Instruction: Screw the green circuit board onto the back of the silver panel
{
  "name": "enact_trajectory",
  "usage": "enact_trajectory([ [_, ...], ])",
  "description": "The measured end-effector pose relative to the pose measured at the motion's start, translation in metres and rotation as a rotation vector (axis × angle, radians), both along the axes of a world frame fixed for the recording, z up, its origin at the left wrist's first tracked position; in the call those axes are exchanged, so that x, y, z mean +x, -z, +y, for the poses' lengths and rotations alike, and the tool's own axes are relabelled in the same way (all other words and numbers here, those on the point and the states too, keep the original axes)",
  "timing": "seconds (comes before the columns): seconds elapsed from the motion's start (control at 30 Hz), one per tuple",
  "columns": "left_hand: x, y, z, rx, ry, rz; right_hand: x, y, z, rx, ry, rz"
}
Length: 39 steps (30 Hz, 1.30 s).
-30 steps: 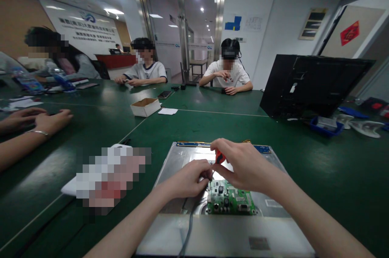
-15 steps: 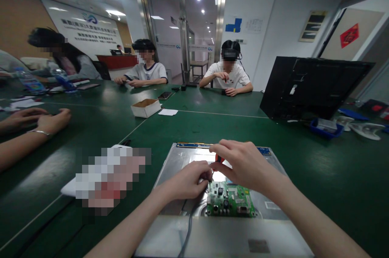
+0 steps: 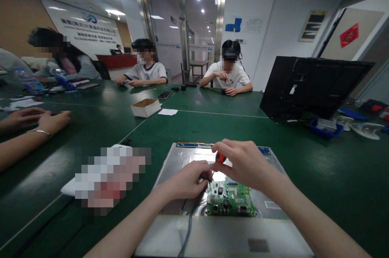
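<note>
A silver metal panel point(image 3: 170, 225) lies in front of me, with a green circuit board point(image 3: 232, 201) on its middle. My right hand point(image 3: 240, 160) pinches the red and black handle of a screwdriver point(image 3: 221, 157) just above the board's upper left corner. Beside it, the fingers of my left hand point(image 3: 194, 179) are curled together at that same corner; what they grip is hidden. A grey cable point(image 3: 189, 229) runs from under my left hand down over the panel's lower part.
A black monitor point(image 3: 313, 88) and a blue tray point(image 3: 326, 128) stand at the right. An open white box point(image 3: 146, 109) sits ahead, left of centre. Another person's hands point(image 3: 45, 122) rest at the left edge. Two people sit across the green table point(image 3: 212, 126).
My right hand has shifted very slightly, and more of the screwdriver's red handle shows. My left hand, the panel and the board stay in place.
</note>
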<state>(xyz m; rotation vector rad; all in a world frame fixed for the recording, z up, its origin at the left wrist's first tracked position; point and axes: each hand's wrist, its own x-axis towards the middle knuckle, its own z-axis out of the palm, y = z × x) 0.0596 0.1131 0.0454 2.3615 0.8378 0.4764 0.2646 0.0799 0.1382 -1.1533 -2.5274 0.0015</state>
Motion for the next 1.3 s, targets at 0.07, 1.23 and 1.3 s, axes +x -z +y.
enact_trajectory([
  [0.07, 0.0000, -0.0017, -0.0005, 0.009, 0.007, -0.006, 0.0001, -0.0013, -0.0007, 0.011, -0.003, -0.023],
  [1.23, -0.0011, 0.0043, 0.0019, 0.039, 0.002, -0.013, -0.0016, -0.0018, -0.0061, -0.016, 0.005, -0.039],
  [1.3, -0.0010, 0.0034, 0.0013, 0.042, 0.011, -0.014, -0.0020, -0.0023, -0.0057, -0.021, 0.018, -0.049],
])
